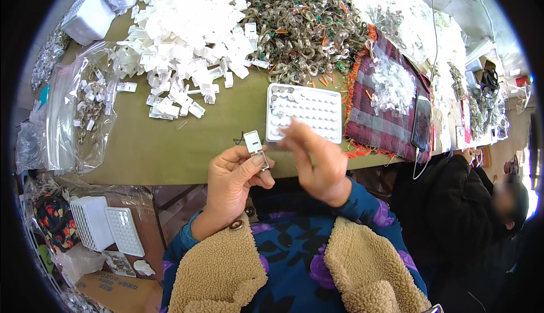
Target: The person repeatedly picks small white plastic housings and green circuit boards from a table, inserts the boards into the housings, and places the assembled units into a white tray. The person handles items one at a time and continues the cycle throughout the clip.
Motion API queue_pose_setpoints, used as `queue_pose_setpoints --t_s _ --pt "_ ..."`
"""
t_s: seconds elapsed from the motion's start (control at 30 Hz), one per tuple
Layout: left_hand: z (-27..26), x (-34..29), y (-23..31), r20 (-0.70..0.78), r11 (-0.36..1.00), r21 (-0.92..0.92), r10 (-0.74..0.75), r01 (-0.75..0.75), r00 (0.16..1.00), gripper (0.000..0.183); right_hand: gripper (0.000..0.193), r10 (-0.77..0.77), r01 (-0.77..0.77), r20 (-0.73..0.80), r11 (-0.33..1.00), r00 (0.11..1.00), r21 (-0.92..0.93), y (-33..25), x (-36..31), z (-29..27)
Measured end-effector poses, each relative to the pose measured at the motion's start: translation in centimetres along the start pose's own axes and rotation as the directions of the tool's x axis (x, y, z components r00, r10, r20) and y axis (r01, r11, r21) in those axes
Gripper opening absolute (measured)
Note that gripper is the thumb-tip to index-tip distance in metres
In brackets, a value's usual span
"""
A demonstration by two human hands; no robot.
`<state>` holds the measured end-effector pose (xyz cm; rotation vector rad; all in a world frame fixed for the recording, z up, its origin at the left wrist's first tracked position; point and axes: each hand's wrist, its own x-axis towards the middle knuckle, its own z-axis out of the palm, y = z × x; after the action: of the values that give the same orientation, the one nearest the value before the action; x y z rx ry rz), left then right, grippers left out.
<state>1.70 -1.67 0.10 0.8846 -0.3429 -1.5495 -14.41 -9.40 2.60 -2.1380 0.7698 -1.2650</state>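
Observation:
In my left hand (237,177) is a small white plastic case (253,142), pinched between thumb and fingers. Its flat lid stands upright, and thin dark wire ends stick out beside it. My right hand (318,163) is smeared by motion just right of the case, over the near edge of a white tray (336,121); whether its fingertips hold anything is unclear. Rows of small pockets cover the tray, with several small round metallic pieces (279,93) at its far left corner. Beyond lie a big heap of white plastic cases (190,47) and a heap of coiled clear-grey cables (306,24).
A plaid cloth (362,115) bears a pile of small clear pieces (392,86) and a phone (421,121) with a white cable. Clear plastic bags (68,120) lie at the left. Stacked white trays (90,222) stand lower left. Another person in dark clothes (447,211) sits at the right.

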Motion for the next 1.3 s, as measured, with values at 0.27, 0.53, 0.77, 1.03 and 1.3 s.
queue_pose_setpoints --t_s 0.27,0.53,0.77,1.03,1.3 --pt "-0.3 1.3 0.8 -0.005 0.994 0.106 0.005 -0.004 1.000 0.022 0.036 0.054 -0.010 0.137 0.952 0.989 -0.307 3.1 2.6 0.7" --pt "-0.1 1.6 0.8 -0.025 0.999 0.036 -0.001 0.002 1.000 0.024 0.030 0.119 -0.066 0.157 0.949 0.980 -0.309 2.5 2.8 0.2" --pt "0.1 0.5 0.0 0.079 0.994 -0.100 -0.038 0.046 0.996 0.024 0.022 0.103 -0.093 0.200 0.994 0.974 -0.056 -1.3 0.8 -0.3" --pt "-0.3 -1.3 -1.6 0.170 0.990 -0.134 -0.027 0.051 0.985 0.022 0.019 0.080 -0.097 0.318 0.995 0.945 0.038 -2.0 -0.4 -0.9" --pt "0.5 -2.2 -1.5 0.061 0.997 -0.080 0.003 0.002 0.998 0.017 0.039 -0.285 0.301 0.146 0.949 0.947 -0.095 -2.8 -1.9 -0.5"
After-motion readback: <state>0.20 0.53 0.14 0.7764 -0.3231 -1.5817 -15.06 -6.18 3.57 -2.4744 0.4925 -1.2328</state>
